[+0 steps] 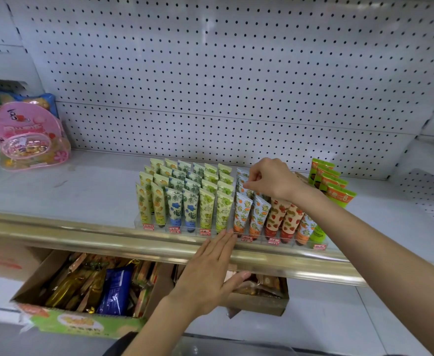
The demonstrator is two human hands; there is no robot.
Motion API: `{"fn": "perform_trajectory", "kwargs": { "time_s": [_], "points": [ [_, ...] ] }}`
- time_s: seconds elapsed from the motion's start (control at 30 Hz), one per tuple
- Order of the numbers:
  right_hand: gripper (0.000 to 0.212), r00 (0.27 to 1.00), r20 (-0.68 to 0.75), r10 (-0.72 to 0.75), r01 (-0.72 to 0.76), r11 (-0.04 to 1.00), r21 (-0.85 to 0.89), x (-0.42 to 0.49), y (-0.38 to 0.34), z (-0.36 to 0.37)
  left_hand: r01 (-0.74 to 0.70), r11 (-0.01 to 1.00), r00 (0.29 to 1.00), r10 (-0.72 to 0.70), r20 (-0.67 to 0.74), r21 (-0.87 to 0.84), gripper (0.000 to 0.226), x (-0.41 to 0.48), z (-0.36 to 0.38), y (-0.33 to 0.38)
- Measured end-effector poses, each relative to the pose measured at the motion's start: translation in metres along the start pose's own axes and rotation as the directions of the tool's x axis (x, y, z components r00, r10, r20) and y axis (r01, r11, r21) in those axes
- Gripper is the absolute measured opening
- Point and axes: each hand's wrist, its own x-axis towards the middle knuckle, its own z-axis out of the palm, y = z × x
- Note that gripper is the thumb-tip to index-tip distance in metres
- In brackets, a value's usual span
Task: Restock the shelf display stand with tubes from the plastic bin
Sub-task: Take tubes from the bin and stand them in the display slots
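The gold shelf rim [82,235] half hides the cardboard box [69,323] of snack packets [115,289] below. My left hand [208,276] lies flat, fingertips against the clear acrylic display stand [293,244] at the shelf's front edge. My right hand [272,179] pinches a white orange-patterned tube [241,188] inside; my wrist covers others.

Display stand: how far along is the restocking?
Done: the left block of yellow, blue and green tubes fills its rows in the display stand. In hand: the right hand pinches an orange-print tube in a back row, while the left hand lies flat against the stand's front. Left: rows behind the strawberry tubes are hidden by the arm, and the bin is not clearly in view, so the remainder is uncertain.
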Motion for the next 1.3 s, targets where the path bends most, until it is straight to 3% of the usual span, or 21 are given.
{"fn": "perform_trajectory", "kwargs": {
  "time_s": [0.57, 0.73, 0.97, 1.3],
  "points": [
    [0.026, 1.000, 0.029, -0.013, 0.013, 1.000, 0.005, 0.000, -0.001, -0.001, 0.000, 1.000, 1.000, 0.000, -0.008, -0.013, 0.079, 0.000, 0.000, 0.001],
    [0.024, 0.995, -0.062, 0.075, -0.065, 0.987, 0.149, 0.000, 0.012, -0.035, -0.001, 1.000, 1.000, 0.001, 0.001, -0.016, 0.080, 0.001, 0.001, 0.000],
    [0.017, 0.998, 0.044, 0.036, -0.040, 0.995, 0.087, -0.012, 0.025, -0.032, -0.007, 1.000, 1.000, 0.007, -0.006, -0.013, 0.080, 0.001, 0.003, -0.002],
    [0.023, 0.998, 0.039, 0.047, -0.049, 0.997, 0.059, -0.008, 0.024, -0.011, -0.001, 1.000, 1.000, 0.001, -0.006, 0.000, 0.081, 0.001, 0.002, -0.001]
  ]
}}
